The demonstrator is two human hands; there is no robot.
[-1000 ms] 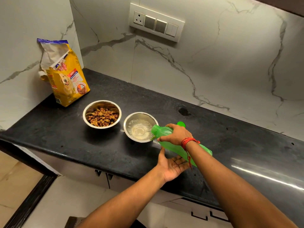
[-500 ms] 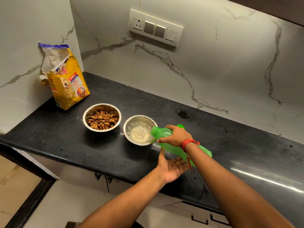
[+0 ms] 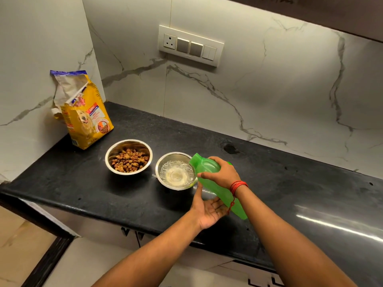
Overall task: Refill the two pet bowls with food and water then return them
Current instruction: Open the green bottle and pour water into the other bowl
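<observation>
head view looks down, near, over counter (image 3: 87, 181).

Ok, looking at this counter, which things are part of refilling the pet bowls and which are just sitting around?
Part of the job:
- food bowl, holding kibble
- water bowl, being filled
- green bottle, tipped over it by the right hand
- left hand, open under the bottle
- pet food bag, open

Just there:
- switch panel
- countertop
</observation>
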